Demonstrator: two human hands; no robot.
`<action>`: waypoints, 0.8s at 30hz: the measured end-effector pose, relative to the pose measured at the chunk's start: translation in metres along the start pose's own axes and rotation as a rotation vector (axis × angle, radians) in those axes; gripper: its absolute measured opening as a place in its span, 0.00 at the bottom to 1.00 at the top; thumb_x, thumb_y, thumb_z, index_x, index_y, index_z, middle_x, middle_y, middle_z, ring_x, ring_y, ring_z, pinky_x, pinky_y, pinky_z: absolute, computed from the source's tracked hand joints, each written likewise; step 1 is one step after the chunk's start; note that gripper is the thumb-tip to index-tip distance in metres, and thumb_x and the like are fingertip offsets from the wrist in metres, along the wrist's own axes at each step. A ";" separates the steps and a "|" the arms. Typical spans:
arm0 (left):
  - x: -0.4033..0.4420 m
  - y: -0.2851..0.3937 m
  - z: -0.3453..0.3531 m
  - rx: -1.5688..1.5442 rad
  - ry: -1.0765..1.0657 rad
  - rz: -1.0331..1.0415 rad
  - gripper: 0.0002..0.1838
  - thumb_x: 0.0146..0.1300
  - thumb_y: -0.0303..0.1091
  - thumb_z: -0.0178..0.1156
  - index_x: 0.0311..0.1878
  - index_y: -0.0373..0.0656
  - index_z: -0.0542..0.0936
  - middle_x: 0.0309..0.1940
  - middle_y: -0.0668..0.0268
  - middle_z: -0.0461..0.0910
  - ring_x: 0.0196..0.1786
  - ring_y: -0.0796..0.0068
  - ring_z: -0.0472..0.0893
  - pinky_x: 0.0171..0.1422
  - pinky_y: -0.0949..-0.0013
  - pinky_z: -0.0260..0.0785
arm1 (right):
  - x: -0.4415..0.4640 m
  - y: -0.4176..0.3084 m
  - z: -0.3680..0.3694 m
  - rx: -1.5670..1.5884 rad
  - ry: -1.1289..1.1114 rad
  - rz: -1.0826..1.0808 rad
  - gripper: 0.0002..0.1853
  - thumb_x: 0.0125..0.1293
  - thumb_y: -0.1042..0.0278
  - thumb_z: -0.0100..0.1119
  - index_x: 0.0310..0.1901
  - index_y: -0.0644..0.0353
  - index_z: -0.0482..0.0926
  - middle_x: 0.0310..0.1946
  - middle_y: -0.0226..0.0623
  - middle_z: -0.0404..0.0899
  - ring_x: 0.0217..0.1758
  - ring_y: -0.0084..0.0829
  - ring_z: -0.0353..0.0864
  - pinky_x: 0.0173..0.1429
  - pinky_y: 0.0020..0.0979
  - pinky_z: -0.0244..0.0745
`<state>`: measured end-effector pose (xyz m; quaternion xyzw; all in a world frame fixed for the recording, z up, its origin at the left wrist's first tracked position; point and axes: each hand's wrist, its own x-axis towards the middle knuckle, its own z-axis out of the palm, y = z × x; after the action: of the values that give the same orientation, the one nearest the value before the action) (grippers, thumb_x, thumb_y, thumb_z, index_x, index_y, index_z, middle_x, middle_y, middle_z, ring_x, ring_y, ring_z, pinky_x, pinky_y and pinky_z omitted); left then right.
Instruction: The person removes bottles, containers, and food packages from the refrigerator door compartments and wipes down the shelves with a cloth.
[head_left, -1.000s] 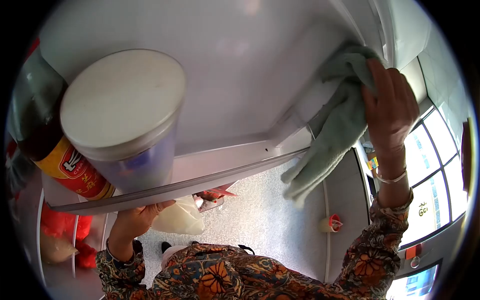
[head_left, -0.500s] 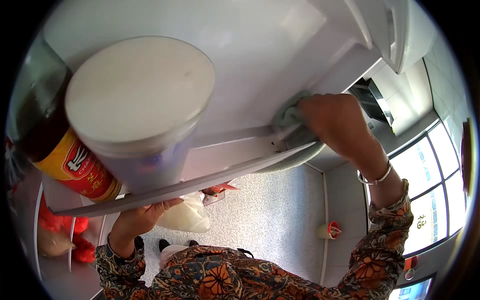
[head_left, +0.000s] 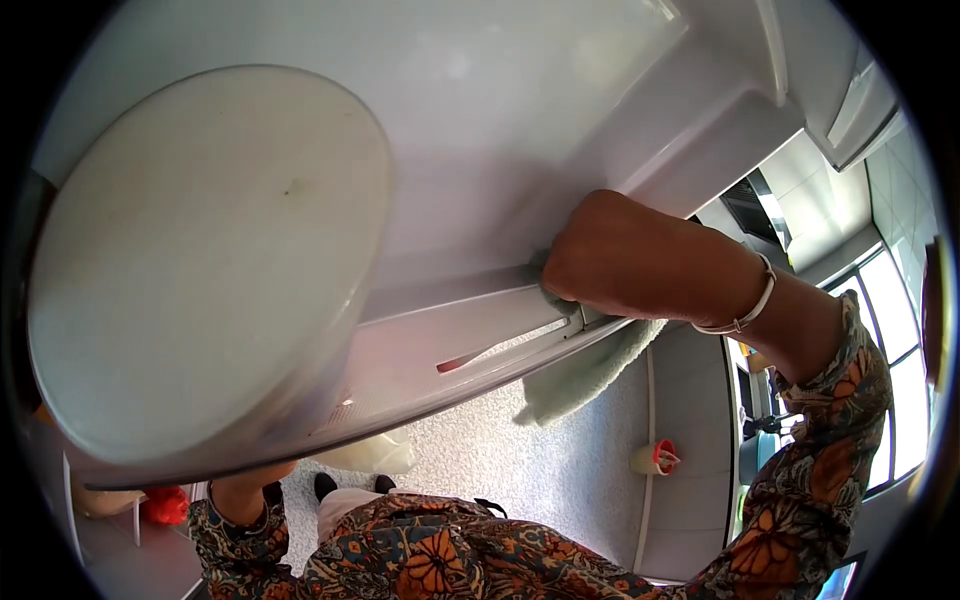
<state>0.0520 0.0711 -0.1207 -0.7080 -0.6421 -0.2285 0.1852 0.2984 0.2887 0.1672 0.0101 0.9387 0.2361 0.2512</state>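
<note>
My right hand (head_left: 620, 255) is closed on a grey-green cloth (head_left: 585, 375), pressed into the right corner of a white fridge door shelf (head_left: 450, 355). Part of the cloth hangs over the shelf's front edge. Under the shelf's left part is my left hand (head_left: 262, 478), its fingers mostly hidden behind the shelf edge. A large container with a white lid (head_left: 210, 250) stands on the shelf at the left and fills much of the view there.
Below the shelf hangs a pale bag (head_left: 370, 453). Red bags (head_left: 165, 505) lie on shelves at the lower left. A red and cream bin (head_left: 655, 458) stands by the wall at the right. Windows (head_left: 905, 400) are at the far right.
My right hand has moved down and left with the cloth into the shelf corner. The lidded container looks bigger and nearer, the bottle beside it is nearly out of view, and my left hand shows less.
</note>
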 end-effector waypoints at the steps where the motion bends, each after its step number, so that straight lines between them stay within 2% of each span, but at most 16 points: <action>1: 0.003 -0.003 -0.003 0.387 -0.030 0.190 0.21 0.66 0.47 0.56 0.60 0.55 0.76 0.62 0.72 0.72 0.66 0.61 0.68 0.73 0.47 0.51 | -0.001 0.000 -0.002 -0.018 -0.004 0.002 0.04 0.50 0.75 0.62 0.21 0.57 0.78 0.18 0.35 0.78 0.28 0.33 0.83 0.38 0.32 0.76; 2: 0.008 -0.008 -0.011 0.774 -0.064 0.376 0.21 0.66 0.47 0.56 0.60 0.55 0.76 0.62 0.72 0.72 0.66 0.61 0.67 0.73 0.46 0.51 | 0.000 -0.001 -0.003 -0.036 -0.008 -0.001 0.02 0.50 0.75 0.63 0.24 0.58 0.79 0.18 0.35 0.79 0.28 0.33 0.83 0.36 0.32 0.77; 3: 0.006 -0.009 -0.012 0.972 -0.111 0.464 0.21 0.65 0.48 0.55 0.60 0.56 0.76 0.62 0.72 0.72 0.66 0.60 0.67 0.73 0.45 0.51 | 0.001 -0.002 -0.004 -0.053 -0.012 -0.008 0.02 0.50 0.75 0.63 0.27 0.58 0.80 0.18 0.35 0.80 0.27 0.34 0.84 0.35 0.31 0.77; 4: 0.004 -0.011 -0.013 1.161 -0.146 0.568 0.21 0.65 0.48 0.55 0.60 0.56 0.76 0.62 0.72 0.72 0.66 0.60 0.67 0.73 0.45 0.51 | 0.002 -0.002 -0.002 -0.054 0.028 -0.012 0.02 0.50 0.75 0.63 0.27 0.58 0.80 0.19 0.35 0.80 0.27 0.33 0.84 0.35 0.32 0.77; 5: 0.000 -0.012 -0.011 1.163 -0.187 0.575 0.21 0.65 0.48 0.54 0.61 0.57 0.76 0.63 0.72 0.71 0.66 0.60 0.67 0.73 0.44 0.51 | -0.001 -0.002 0.000 -0.054 0.068 -0.014 0.02 0.51 0.75 0.64 0.27 0.58 0.80 0.19 0.35 0.80 0.27 0.32 0.84 0.35 0.32 0.78; 7: -0.004 -0.009 -0.005 0.841 -0.172 0.438 0.22 0.65 0.47 0.53 0.61 0.58 0.75 0.64 0.72 0.70 0.66 0.59 0.68 0.73 0.45 0.51 | -0.007 -0.002 0.004 -0.084 0.146 -0.016 0.02 0.52 0.75 0.64 0.27 0.58 0.80 0.19 0.34 0.80 0.27 0.31 0.84 0.34 0.31 0.77; 9: -0.007 -0.006 0.000 0.197 -0.065 0.146 0.22 0.65 0.47 0.53 0.62 0.58 0.75 0.64 0.72 0.70 0.66 0.58 0.68 0.73 0.45 0.51 | -0.013 0.000 0.005 -0.130 0.234 -0.014 0.02 0.52 0.75 0.64 0.27 0.58 0.80 0.18 0.34 0.80 0.25 0.30 0.84 0.32 0.31 0.77; 11: -0.006 -0.005 0.001 0.408 -0.045 0.201 0.26 0.67 0.47 0.47 0.68 0.51 0.67 0.67 0.61 0.65 0.66 0.50 0.67 0.68 0.36 0.54 | -0.019 0.001 -0.002 -0.144 0.333 0.008 0.03 0.52 0.75 0.64 0.28 0.58 0.80 0.17 0.33 0.79 0.22 0.29 0.83 0.31 0.30 0.76; 13: -0.002 -0.004 0.000 0.561 -0.019 0.263 0.29 0.68 0.47 0.44 0.70 0.48 0.63 0.68 0.56 0.64 0.66 0.46 0.67 0.65 0.30 0.55 | -0.037 -0.004 -0.029 -0.106 0.198 0.147 0.06 0.52 0.75 0.64 0.33 0.57 0.79 0.16 0.32 0.78 0.20 0.29 0.81 0.30 0.30 0.76; 16: 0.012 0.000 -0.011 0.694 0.004 0.369 0.29 0.68 0.47 0.43 0.70 0.49 0.63 0.68 0.57 0.64 0.66 0.44 0.66 0.65 0.28 0.54 | -0.064 -0.016 -0.065 -0.187 -0.129 0.445 0.12 0.53 0.75 0.63 0.40 0.56 0.77 0.17 0.32 0.77 0.20 0.29 0.81 0.30 0.31 0.76; 19: 0.017 0.001 -0.018 0.723 0.014 0.425 0.29 0.69 0.49 0.43 0.70 0.51 0.63 0.68 0.57 0.64 0.67 0.46 0.65 0.67 0.31 0.53 | -0.100 -0.026 -0.072 -0.386 0.017 0.602 0.15 0.54 0.76 0.61 0.45 0.58 0.75 0.22 0.35 0.79 0.24 0.32 0.82 0.30 0.33 0.76; 22: 0.020 0.001 -0.014 0.576 0.090 0.353 0.27 0.69 0.49 0.45 0.69 0.52 0.66 0.66 0.58 0.66 0.67 0.50 0.66 0.69 0.36 0.55 | -0.114 -0.016 -0.070 -0.261 0.230 0.619 0.17 0.53 0.79 0.59 0.46 0.62 0.75 0.26 0.38 0.79 0.26 0.36 0.82 0.31 0.35 0.77; 23: 0.021 0.001 -0.013 0.514 0.099 0.319 0.26 0.69 0.49 0.45 0.67 0.52 0.67 0.65 0.59 0.67 0.66 0.50 0.67 0.68 0.38 0.56 | -0.107 -0.016 -0.065 -0.191 0.378 0.521 0.17 0.52 0.80 0.58 0.47 0.64 0.74 0.27 0.38 0.79 0.25 0.39 0.81 0.31 0.35 0.79; 24: 0.022 0.001 -0.015 0.365 -0.040 0.245 0.25 0.69 0.48 0.46 0.66 0.52 0.69 0.64 0.59 0.68 0.65 0.51 0.68 0.68 0.40 0.57 | -0.099 -0.015 -0.065 -0.057 0.426 0.408 0.18 0.53 0.79 0.58 0.48 0.63 0.74 0.29 0.39 0.80 0.26 0.39 0.81 0.31 0.35 0.79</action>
<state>0.0535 0.0812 -0.0959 -0.7399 -0.5853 -0.0702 0.3241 0.3559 0.2338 0.2562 0.1416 0.9418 0.3048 -0.0037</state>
